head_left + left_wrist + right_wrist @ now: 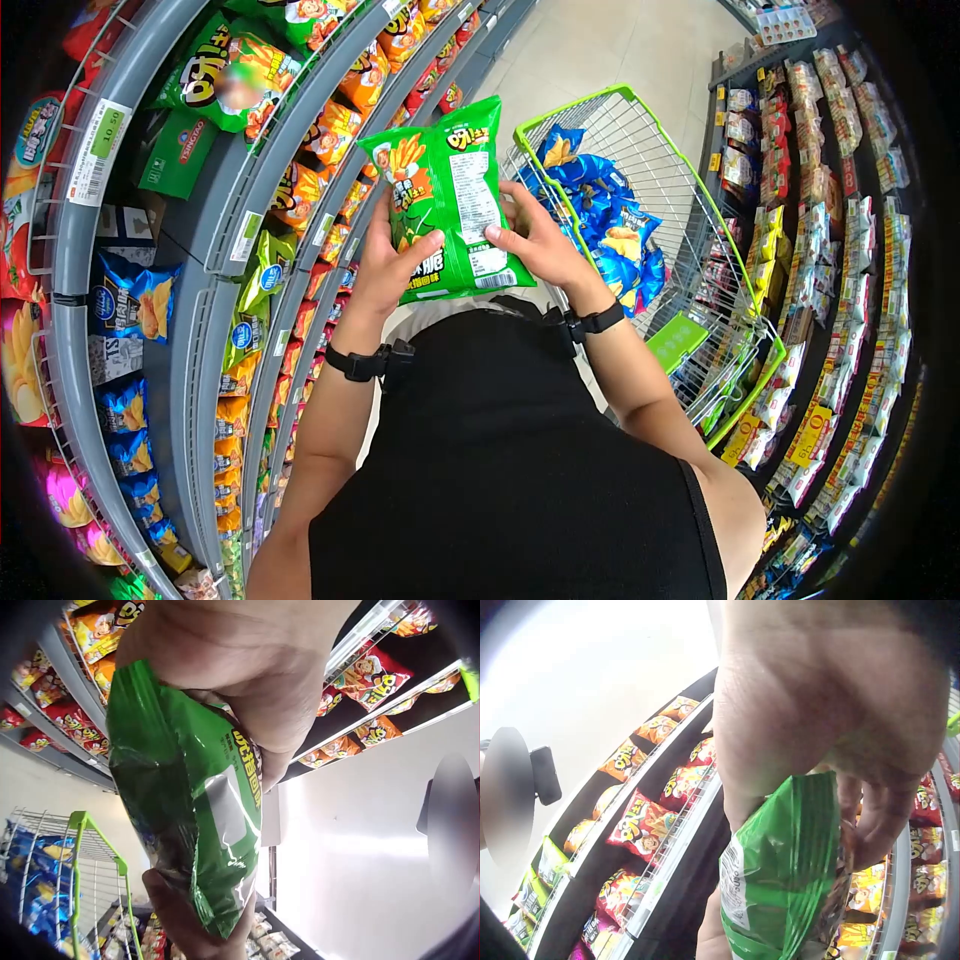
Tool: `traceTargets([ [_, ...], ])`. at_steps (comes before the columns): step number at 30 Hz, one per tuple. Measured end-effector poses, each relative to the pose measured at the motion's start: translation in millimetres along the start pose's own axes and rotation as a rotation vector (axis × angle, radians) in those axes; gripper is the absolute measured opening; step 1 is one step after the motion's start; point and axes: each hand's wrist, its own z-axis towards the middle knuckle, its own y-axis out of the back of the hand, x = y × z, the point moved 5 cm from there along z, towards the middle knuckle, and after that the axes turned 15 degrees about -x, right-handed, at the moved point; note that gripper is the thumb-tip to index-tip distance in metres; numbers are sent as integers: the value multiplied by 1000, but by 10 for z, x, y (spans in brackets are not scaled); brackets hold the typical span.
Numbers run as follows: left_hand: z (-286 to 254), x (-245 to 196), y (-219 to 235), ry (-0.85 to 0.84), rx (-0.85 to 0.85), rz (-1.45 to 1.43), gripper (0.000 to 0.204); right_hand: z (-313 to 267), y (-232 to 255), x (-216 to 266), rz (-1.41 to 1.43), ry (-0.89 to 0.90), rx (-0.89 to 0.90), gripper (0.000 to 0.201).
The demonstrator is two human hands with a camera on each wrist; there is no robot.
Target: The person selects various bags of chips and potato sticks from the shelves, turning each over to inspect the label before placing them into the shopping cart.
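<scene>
A green bag of snack chips (432, 205) is held up in front of the chest, its printed side with a white text panel and a barcode facing the head camera. My left hand (385, 262) grips one lower side, thumb across the front. On the opposite side my right hand (543, 245) holds the bag, its thumb near the text panel. Both wrist views show the bag edge-on, puffed up between the two hands, with the crimped seam (814, 796) close to the right palm. Fingers behind the bag are mostly hidden in the head view.
To the right stands a shopping cart (652, 105) with a green rim, holding several blue snack bags (610, 225). Shelves (190, 400) of colourful chip bags run along the left, with a price tag (97, 150). Another shelf of small packets (845, 300) lines the far right. Pale floor (590, 45) shows ahead.
</scene>
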Motion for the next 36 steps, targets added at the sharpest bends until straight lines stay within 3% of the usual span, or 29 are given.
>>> traceTargets([
  [24, 58, -50, -19, -98, 22, 33, 90, 131, 70, -51, -41, 86, 47, 70],
  [36, 9, -150, 7, -153, 28, 32, 93, 105, -4, 152, -31, 104, 68, 71],
])
